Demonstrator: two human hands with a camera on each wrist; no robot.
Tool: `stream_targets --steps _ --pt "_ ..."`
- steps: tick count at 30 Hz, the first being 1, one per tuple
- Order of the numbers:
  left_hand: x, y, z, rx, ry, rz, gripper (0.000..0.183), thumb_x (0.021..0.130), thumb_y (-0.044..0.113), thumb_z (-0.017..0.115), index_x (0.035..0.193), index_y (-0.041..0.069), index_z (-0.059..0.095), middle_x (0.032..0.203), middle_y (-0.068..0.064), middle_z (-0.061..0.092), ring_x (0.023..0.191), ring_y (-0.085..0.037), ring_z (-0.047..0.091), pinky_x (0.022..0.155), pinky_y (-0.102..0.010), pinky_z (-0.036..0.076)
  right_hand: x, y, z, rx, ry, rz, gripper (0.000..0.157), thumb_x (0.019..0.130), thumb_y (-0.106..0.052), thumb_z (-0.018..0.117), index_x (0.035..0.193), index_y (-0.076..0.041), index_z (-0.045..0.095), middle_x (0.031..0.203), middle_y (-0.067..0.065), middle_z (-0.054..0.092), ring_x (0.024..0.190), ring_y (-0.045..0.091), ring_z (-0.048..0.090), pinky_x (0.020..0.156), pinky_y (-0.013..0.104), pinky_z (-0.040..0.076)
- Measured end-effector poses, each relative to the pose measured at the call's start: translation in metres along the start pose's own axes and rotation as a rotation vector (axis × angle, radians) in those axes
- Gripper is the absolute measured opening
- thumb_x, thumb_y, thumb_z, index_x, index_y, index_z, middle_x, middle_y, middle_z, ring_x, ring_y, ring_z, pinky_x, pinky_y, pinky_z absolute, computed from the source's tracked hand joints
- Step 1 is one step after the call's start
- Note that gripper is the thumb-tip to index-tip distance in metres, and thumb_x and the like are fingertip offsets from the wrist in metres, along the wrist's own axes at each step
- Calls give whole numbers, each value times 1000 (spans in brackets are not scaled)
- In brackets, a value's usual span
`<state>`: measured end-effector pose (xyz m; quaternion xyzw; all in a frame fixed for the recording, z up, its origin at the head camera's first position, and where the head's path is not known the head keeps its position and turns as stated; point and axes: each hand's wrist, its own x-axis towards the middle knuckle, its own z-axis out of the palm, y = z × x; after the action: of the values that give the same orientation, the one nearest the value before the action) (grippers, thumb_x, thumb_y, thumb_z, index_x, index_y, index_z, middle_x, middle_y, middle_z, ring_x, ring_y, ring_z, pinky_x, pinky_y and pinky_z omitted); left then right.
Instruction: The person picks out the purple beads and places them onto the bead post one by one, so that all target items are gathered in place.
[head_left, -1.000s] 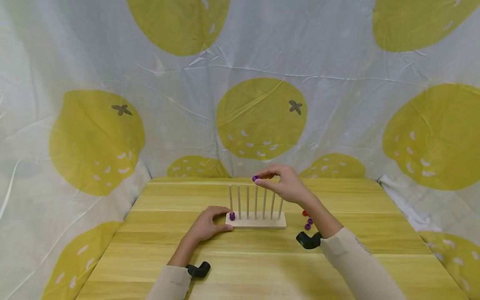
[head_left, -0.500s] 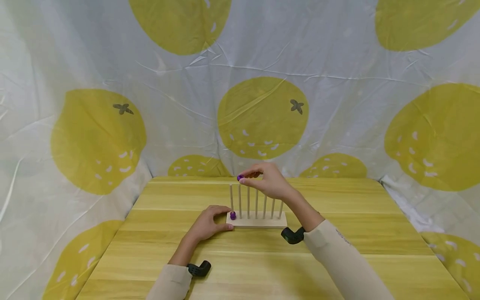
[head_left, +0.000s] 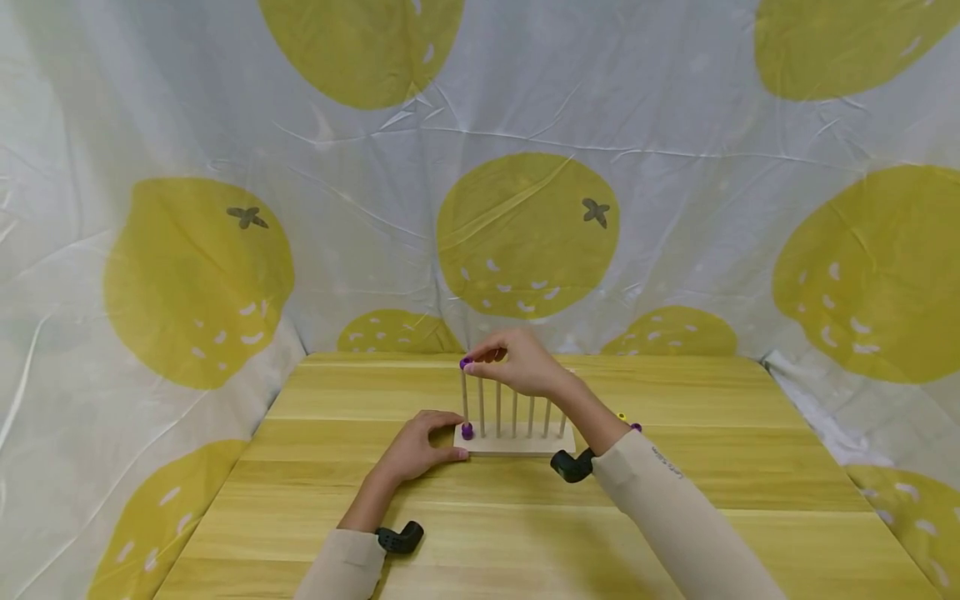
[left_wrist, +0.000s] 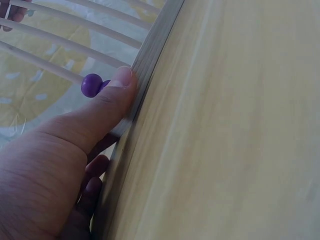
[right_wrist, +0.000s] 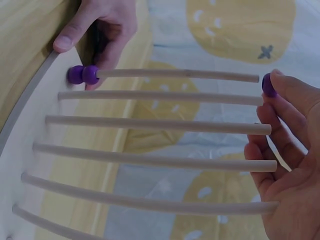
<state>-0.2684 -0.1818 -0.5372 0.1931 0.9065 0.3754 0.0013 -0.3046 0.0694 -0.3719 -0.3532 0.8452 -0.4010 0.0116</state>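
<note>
A pale wooden peg board [head_left: 517, 444] with a row of several upright pegs stands on the table. My left hand [head_left: 414, 450] grips its left end, thumb at the front edge and fingers behind. Two purple beads [right_wrist: 82, 75] are stacked at the foot of the leftmost peg, beside that thumb. Between thumb and index finger, my right hand [head_left: 521, 365] pinches another purple bead [right_wrist: 269, 86]. In the right wrist view this bead sits right at the tip of the leftmost peg [right_wrist: 185, 73], and the other fingers lie loosely behind the neighbouring peg tips.
On the wooden table [head_left: 480, 517], a yellow bead [head_left: 622, 417] and a purple bead [head_left: 636, 427] show past the right forearm, which may cover more. A lemon-print curtain [head_left: 360, 233] hangs behind the table's back edge.
My right hand has carried the purple bead leftward over the peg tops to the leftmost peg and slightly lower. My left hand stays on the board's end.
</note>
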Motion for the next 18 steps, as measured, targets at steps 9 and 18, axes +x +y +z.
stream_targets --steps 9,18 --pt "0 -1 0 3 3 9 59 80 52 86 130 26 70 136 3 67 133 -25 56 116 -52 42 2 -2 5 -44 -10 -18 16 97 -32 74 107 -22 81 104 -8 76 93 9 63 84 28 55" --pt "0 -2 1 3 5 1 59 79 53 86 130 27 71 137 4 66 134 -24 55 117 -52 42 4 -2 9 -85 -9 -32 16 97 -31 74 107 -21 82 103 -8 77 92 8 62 83 26 54"
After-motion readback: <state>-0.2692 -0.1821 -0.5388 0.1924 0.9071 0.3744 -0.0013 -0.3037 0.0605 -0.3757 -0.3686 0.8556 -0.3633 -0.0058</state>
